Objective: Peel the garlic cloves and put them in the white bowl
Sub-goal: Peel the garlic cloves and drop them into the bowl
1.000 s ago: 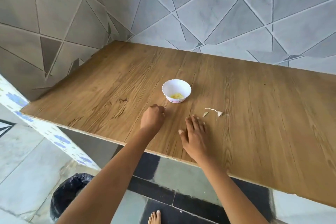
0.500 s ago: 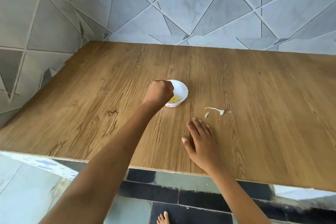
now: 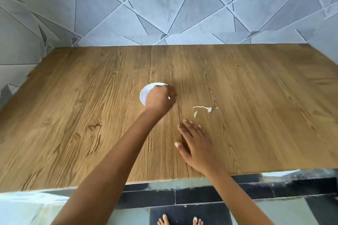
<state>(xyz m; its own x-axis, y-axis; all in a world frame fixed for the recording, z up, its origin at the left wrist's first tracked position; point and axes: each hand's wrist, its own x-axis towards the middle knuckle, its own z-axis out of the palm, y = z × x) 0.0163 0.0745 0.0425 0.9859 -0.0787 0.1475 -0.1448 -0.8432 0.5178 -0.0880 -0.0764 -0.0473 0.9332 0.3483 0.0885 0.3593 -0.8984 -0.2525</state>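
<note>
The white bowl (image 3: 146, 93) stands near the middle of the wooden table (image 3: 265, 124). My left hand (image 3: 159, 99) hovers over the bowl's right half and hides its inside. Its fingers point down and are blurred, so I cannot tell whether they hold anything. My right hand (image 3: 195, 142) lies flat on the table nearer the front edge, fingers straight and spread, holding nothing. Just beyond its fingertips lie a thin white strip of garlic skin (image 3: 201, 107) and a small pale flake (image 3: 195, 114). No whole garlic clove shows.
Grey tiled walls (image 3: 164, 5) close the table at the back and on the left. The table's front edge runs across below my forearms. Under it are a dark tiled floor and my bare toes (image 3: 180, 220).
My left hand went from the table in front of the bowl up and over the bowl. The view swung right and tilted down. My right hand stayed flat on the table.
</note>
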